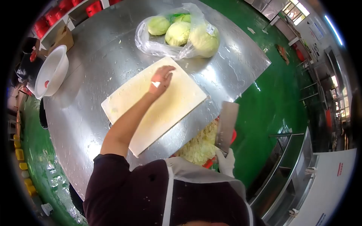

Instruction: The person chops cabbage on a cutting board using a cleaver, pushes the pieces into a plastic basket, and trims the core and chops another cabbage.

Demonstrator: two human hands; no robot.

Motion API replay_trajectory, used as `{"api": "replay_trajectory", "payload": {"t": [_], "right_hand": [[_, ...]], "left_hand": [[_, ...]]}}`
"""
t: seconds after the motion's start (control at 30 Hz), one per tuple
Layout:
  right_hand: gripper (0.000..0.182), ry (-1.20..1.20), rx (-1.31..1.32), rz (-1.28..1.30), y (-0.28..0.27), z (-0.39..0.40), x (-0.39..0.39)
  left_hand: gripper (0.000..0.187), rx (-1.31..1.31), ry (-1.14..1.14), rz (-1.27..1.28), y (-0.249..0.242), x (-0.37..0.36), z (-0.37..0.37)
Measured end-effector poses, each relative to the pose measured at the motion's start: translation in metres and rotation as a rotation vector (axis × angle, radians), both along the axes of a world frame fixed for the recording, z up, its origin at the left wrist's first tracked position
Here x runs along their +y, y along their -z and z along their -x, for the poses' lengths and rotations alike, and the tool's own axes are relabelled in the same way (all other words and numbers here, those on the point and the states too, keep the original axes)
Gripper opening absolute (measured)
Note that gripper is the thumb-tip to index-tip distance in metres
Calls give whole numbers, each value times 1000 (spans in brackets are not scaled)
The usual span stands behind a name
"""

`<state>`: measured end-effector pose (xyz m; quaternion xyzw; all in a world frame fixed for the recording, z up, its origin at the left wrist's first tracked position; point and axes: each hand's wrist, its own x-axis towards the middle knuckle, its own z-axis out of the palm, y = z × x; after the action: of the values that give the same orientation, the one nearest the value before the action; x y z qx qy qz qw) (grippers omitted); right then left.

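My left hand (162,80) is bare and hovers over or rests on the white cutting board (139,109); contact cannot be made out. Its fingers bend together, with a small white piece on the back of the hand. In a white glove, my right hand (225,162) grips the handle of a cleaver (227,126), whose broad blade points away from me. Beside the blade, below the table edge, chopped cabbage (200,147) fills a red container (209,163). Beyond the board, whole cabbages (178,34) lie in a clear plastic bag (142,42).
The steel table (90,75) is wet, with small scraps on it. A white basin (52,71) stands at its left edge, near a cardboard box (63,38). A person in dark clothing (25,69) is at the far left. Metal racks (286,169) stand at right.
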<state>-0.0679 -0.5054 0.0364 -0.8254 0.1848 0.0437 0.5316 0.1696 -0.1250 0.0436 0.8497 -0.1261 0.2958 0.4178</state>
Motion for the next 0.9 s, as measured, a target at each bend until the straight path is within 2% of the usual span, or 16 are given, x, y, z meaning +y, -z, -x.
{"api": "replay_trajectory", "payload": {"t": [0.03,0.13,0.17,0.27,0.37,0.47,0.5,0.57,0.67,0.73,0.8,0.83,0.9], "right_hand": [[28,-32,35,-25,-7,-11,9],[29,-311,-164,487,-8,-56,27],[29,-340,-275,653,-12,-71,37],[25,-495,-370,1050,-16,-112,56],[22,-586,-217,1108,-19,-132,76],[16,-652,-160,1062,-14,-139,91],[18,-633,-185,1054,-5,-141,93],[33,-598,-222,1047,13,-144,93],[60,-603,-190,1188,19,-146,101],[78,-665,-97,1218,16,-147,103],[77,-720,-85,1245,12,-146,105],[76,-741,-70,1239,9,-146,107],[76,-754,-20,1155,0,-149,109]], "left_hand": [[27,-5,-33,-61,-6,15,-13],[27,-48,-103,-230,-11,55,-57],[27,-53,-127,-227,-9,66,-76],[29,-18,-173,-176,-17,85,-127],[36,20,-226,-144,-9,82,-189],[66,-17,-200,-172,17,56,-250],[73,108,-259,-253,8,36,-255],[88,370,-359,-411,-23,-4,-249],[102,466,-453,-588,-7,-20,-279],[99,358,-434,-542,8,-11,-292],[95,264,-374,-431,15,6,-301],[87,189,-380,-322,4,17,-298],[80,228,-336,6,-1,60,-311]]}}
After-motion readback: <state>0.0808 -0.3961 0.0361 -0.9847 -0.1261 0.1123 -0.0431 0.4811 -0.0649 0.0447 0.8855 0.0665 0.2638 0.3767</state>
